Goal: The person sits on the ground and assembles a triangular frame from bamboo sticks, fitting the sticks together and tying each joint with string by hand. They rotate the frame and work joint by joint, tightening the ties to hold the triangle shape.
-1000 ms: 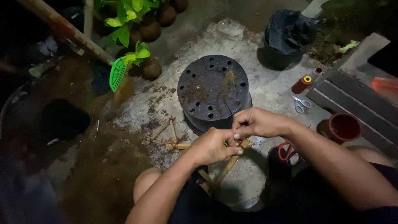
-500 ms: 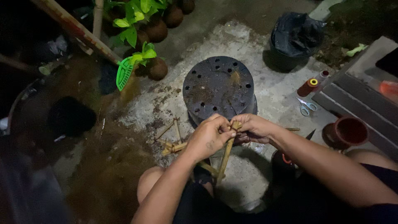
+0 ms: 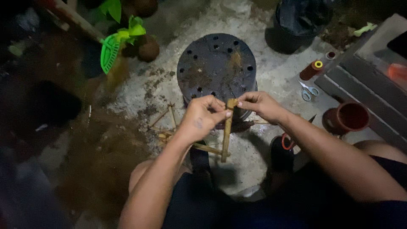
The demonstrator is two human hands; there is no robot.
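An upturned pot (image 3: 217, 72) stands on the floor (image 3: 271, 80) just beyond both hands, the stick (image 3: 227, 131) upright between the left hand (image 3: 202, 118) and right hand (image 3: 260, 105), with scissors (image 3: 308, 90) and a thread spool (image 3: 311, 70) to the right and a hand rake (image 3: 110, 53) far left.

Tan bamboo stick (image 3: 227, 127). Black upturned pot (image 3: 217, 70) dotted with round holes. Bright green plastic scoop (image 3: 110, 51). Blue-handled scissors (image 3: 308, 90). Reddish-brown thread spool (image 3: 312, 70) with yellow top. Terracotta-red small pot (image 3: 348, 117). Pale grey, brown-stained concrete floor (image 3: 271, 80).
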